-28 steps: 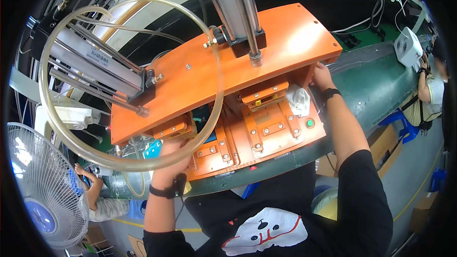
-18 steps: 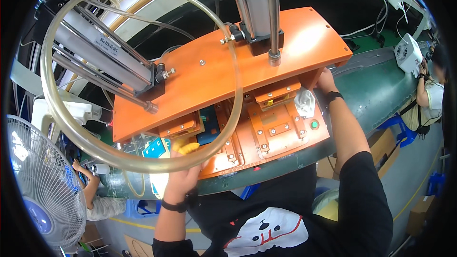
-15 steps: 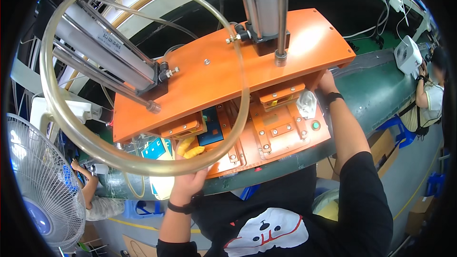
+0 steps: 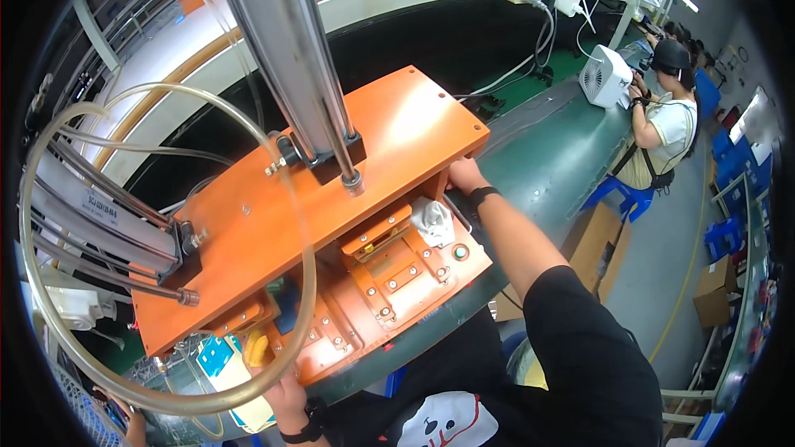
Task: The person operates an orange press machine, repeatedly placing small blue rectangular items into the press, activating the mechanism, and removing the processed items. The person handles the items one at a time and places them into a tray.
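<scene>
Orange press (image 4: 228, 240): left hand (image 4: 286, 393) by front edge, right hand (image 4: 466, 172) at right end; openness, holds unclear; room rightward.

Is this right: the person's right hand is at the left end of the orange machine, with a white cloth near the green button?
No, the head view shows the right hand at the right end of the orange machine, not the left; the white cloth is near the green button.

The press (image 4: 265, 223) stands on the bench (image 4: 546, 165), two cylinders (image 4: 281, 50) on top and a hose (image 4: 309, 281) looping over its left part. A cloth (image 4: 432, 223) lies toward its right end, behind the button (image 4: 460, 252). Farther right sits a fan (image 4: 603, 77) (a co-worker (image 4: 671, 120) just beyond it).
</scene>
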{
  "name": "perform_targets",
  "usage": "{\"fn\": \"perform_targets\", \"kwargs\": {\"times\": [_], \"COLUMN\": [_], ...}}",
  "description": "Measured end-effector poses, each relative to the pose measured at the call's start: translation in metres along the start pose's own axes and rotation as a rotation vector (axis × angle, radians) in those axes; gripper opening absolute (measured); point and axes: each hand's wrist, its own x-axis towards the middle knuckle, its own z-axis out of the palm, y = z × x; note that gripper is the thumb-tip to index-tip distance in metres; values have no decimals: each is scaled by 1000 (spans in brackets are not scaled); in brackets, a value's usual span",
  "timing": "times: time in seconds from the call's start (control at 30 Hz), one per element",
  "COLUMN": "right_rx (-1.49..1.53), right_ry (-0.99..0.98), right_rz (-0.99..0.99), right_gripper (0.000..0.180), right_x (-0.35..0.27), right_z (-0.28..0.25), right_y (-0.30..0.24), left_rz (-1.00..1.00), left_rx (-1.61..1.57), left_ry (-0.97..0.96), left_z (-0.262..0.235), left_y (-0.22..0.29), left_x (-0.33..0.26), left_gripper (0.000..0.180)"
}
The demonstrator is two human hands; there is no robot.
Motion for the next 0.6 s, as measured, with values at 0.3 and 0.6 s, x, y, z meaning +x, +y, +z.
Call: {"fn": "perform_targets", "kwargs": {"times": [0.3, 0.6], "right_rx": [-163, -1504], "right_ry": [-108, 500], "right_rz": [-200, -485], "right_gripper": [35, 29], "right_x": [1, 79], "right_z": [6, -82], "right_y": [-15, -33], "left_rz": [107, 3], "left_rx": [219, 207], "left_ry": [43, 108], "left_z": [-6, -6], "left_y": [-5, -5], "left_x": [-2, -7], "left_gripper": [65, 70]}}
